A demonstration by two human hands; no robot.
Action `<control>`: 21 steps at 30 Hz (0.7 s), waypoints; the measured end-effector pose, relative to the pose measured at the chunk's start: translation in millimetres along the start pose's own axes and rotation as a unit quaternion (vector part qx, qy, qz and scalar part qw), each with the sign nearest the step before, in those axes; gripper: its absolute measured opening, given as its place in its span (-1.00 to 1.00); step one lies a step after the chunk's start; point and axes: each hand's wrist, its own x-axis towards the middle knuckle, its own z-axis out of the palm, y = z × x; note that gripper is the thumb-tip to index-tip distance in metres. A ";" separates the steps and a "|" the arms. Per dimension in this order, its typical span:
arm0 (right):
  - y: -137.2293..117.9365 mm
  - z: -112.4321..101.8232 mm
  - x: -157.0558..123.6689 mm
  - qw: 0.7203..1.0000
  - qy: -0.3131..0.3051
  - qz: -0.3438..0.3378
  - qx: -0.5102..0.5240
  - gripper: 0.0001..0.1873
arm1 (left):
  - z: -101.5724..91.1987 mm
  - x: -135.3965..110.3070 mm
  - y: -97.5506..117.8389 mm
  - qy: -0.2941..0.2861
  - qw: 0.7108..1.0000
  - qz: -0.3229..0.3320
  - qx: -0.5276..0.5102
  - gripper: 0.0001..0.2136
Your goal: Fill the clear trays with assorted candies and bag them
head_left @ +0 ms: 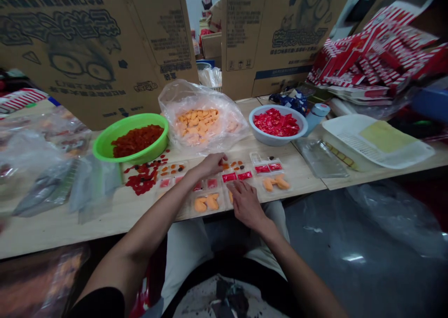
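Observation:
My left hand (212,165) reaches over a row of clear compartment trays, its fingers bent together at the top section of a middle tray (227,173); anything in them is hidden. My right hand (245,203) lies over that tray's lower section, fingers stretched out and touching near the red packets (237,176). Small orange and dark pieces (236,165) sit in the top section. Beside it, another tray shows orange folded pieces like fortune cookies (206,202). The right-hand tray (261,158) holds red packets and more folded pieces (276,183). My left forearm partly covers the trays on the left.
Behind the trays stand a green bowl (101,145) of dark red pieces, a clear bag (171,103) of orange folded pieces, and a pale blue bowl (257,136) of red packets. Loose red pieces (142,179) lie at left. A white basket (345,126) and large cartons (150,42) flank these.

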 end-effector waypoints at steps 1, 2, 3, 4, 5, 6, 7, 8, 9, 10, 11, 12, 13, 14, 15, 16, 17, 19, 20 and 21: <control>0.1 0.5 0.1 1.000 0.000 0.001 0.001 -0.38 | 1.3 1.5 1.3 -0.012 0.999 0.022 0.029 -0.69; 0.1 0.8 0.2 1.000 0.000 0.001 0.002 -0.38 | 3.0 3.1 3.3 -0.021 0.997 0.037 0.061 -0.71; 0.1 0.9 0.4 1.000 0.000 0.002 0.003 -0.38 | 4.8 4.6 5.7 -0.029 0.995 0.041 0.090 -0.74; -0.2 0.7 0.5 1.000 0.000 0.002 0.004 -0.38 | 6.6 5.8 8.4 -0.033 0.992 0.035 0.113 -0.76; -0.5 0.3 0.6 1.000 0.000 0.003 0.005 -0.38 | 8.3 6.6 11.0 -0.035 0.991 0.020 0.129 -0.77; -0.8 -0.3 0.8 1.000 0.000 0.003 0.006 -0.39 | 9.9 7.0 13.5 -0.036 0.990 0.003 0.138 -0.77; -1.2 -1.1 0.9 1.000 -0.001 0.004 0.007 -0.39 | 11.3 7.0 15.7 -0.036 0.989 -0.012 0.143 -0.77; -1.6 -2.0 1.0 1.000 -0.002 0.006 0.008 -0.39 | 12.6 6.7 17.5 -0.036 0.989 -0.022 0.144 -0.77; -2.0 -2.9 1.0 1.000 -0.005 0.007 0.008 -0.39 | 13.7 6.2 18.7 -0.035 0.988 -0.027 0.145 -0.76; -2.3 -3.7 1.1 1.000 -0.008 0.008 0.009 -0.39 | 14.5 5.6 19.6 -0.034 0.988 -0.030 0.144 -0.76; -2.5 -4.4 1.1 1.000 -0.012 0.009 0.010 -0.39 | 14.9 5.0 19.9 -0.035 0.989 -0.033 0.143 -0.77; -2.7 -5.1 1.1 1.000 -0.014 0.008 0.011 -0.39 | 14.7 4.5 19.9 -0.038 0.989 -0.034 0.140 -0.77; -2.8 -5.5 1.1 1.000 -0.015 0.008 0.012 -0.39 | 14.0 4.1 19.5 -0.045 0.989 -0.034 0.137 -0.79; -2.8 -5.8 1.2 1.000 -0.015 0.007 0.013 -0.39 | 12.6 3.9 19.0 -0.052 0.989 -0.032 0.132 -0.80; -2.9 -5.9 1.3 1.000 -0.014 0.006 0.014 -0.39 | 10.7 4.1 18.4 -0.058 0.990 -0.029 0.129 -0.81; -2.9 -6.0 1.5 1.000 -0.012 0.006 0.015 -0.39 | 8.4 4.8 18.1 -0.057 0.990 -0.027 0.124 -0.81; -3.0 -6.0 1.8 1.000 -0.010 0.007 0.016 -0.38 | 5.8 6.2 18.2 -0.048 0.992 -0.028 0.113 -0.81; -3.5 -6.0 2.6 1.000 -0.008 0.009 0.018 -0.38 | 1.6 12.0 20.8 -0.009 0.997 -0.047 0.068 -0.79; -4.0 -6.2 3.1 1.000 -0.009 0.008 0.020 -0.38 | 0.5 16.6 23.6 0.013 0.997 -0.061 0.035 -0.79; -4.5 -6.5 3.6 1.000 -0.010 0.007 0.021 -0.37 | 0.5 22.5 27.7 0.031 0.997 -0.073 -0.001 -0.78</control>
